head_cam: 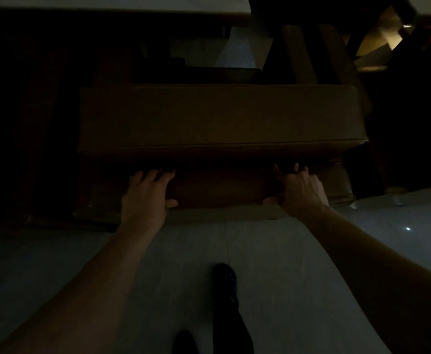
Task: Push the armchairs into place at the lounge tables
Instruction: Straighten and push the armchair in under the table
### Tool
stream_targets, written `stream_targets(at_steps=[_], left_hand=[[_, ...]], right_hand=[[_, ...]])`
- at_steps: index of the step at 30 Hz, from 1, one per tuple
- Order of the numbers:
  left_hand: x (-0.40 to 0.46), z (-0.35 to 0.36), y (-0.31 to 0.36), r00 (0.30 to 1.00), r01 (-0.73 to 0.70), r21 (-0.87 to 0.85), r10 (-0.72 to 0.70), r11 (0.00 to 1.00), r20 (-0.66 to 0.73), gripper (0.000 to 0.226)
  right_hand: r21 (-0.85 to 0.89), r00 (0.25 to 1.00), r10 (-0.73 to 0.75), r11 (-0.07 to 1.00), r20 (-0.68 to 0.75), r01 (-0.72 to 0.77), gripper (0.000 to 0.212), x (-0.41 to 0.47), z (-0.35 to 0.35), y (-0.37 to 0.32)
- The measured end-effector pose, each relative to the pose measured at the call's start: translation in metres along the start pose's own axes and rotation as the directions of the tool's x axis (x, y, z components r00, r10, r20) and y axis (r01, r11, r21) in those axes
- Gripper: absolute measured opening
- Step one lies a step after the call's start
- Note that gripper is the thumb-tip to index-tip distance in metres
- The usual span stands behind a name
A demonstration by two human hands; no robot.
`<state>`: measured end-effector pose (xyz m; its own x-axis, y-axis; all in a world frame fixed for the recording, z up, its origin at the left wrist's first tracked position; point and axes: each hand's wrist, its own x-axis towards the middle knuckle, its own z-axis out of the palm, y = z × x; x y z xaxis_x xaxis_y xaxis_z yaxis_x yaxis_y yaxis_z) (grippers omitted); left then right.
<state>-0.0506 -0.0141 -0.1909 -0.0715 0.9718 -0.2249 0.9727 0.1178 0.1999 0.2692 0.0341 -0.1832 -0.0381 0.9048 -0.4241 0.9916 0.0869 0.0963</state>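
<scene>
The room is very dim. A brown leather armchair (219, 116) fills the middle of the head view, seen from behind and above, its padded back towards me. My left hand (145, 195) lies flat against the lower back panel, fingers spread. My right hand (301, 187) presses the same panel further right, fingers curled over its upper edge and thumb under it. Beyond the chair, a pale-topped lounge table (107, 2) runs along the top edge of the view.
Pale tiled floor (260, 264) stretches under my arms, with my dark shoe (224, 277) on it. A dark wooden panel (30, 123) stands on the left. More dark furniture (413, 123) crowds the right side, close to the armchair's corner.
</scene>
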Motion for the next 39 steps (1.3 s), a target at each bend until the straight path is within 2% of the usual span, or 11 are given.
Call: stream_targets(at_steps=[5, 12, 16, 20, 25, 29, 35, 39], left_hand=[[-0.001, -0.002, 0.01, 1.0, 0.018, 0.032, -0.018, 0.999, -0.002, 0.068], [-0.004, 0.001, 0.027, 0.996, 0.068, 0.1, -0.074, 0.993, 0.051, 0.069], [-0.004, -0.002, 0.045, 0.982, 0.119, 0.155, -0.139, 0.981, 0.126, 0.076], [-0.011, -0.004, 0.068, 0.968, 0.185, 0.11, -0.2, 0.977, 0.152, 0.085], [-0.007, -0.004, 0.062, 0.976, 0.127, 0.159, -0.152, 0.979, 0.153, 0.083], [-0.001, -0.008, 0.064, 0.965, 0.145, 0.149, -0.173, 0.978, 0.198, 0.081], [0.002, -0.009, 0.059, 0.948, 0.185, 0.079, -0.199, 0.98, 0.249, 0.075], [-0.001, -0.011, 0.048, 0.952, 0.147, 0.033, -0.15, 0.989, 0.266, 0.078]], right_hand=[[0.034, 0.999, 0.003, 0.999, 0.051, -0.004, 0.096, 0.003, -0.009, 0.0], [0.126, 1.0, 0.016, 0.992, 0.012, -0.018, 0.098, -0.013, 0.004, -0.002], [0.116, 1.0, 0.005, 0.993, 0.019, -0.007, 0.095, -0.024, 0.005, -0.005], [0.149, 0.999, -0.025, 0.989, 0.045, 0.017, 0.09, -0.025, -0.002, 0.003], [0.159, 0.999, -0.022, 0.987, 0.048, 0.014, 0.085, -0.018, -0.008, 0.006], [0.114, 0.997, -0.016, 0.993, 0.075, 0.007, 0.086, -0.012, -0.011, 0.005], [0.082, 0.997, -0.023, 0.996, 0.075, 0.016, 0.083, -0.006, -0.01, 0.005], [0.079, 0.994, -0.03, 0.997, 0.101, 0.022, 0.082, -0.007, -0.016, 0.004]])
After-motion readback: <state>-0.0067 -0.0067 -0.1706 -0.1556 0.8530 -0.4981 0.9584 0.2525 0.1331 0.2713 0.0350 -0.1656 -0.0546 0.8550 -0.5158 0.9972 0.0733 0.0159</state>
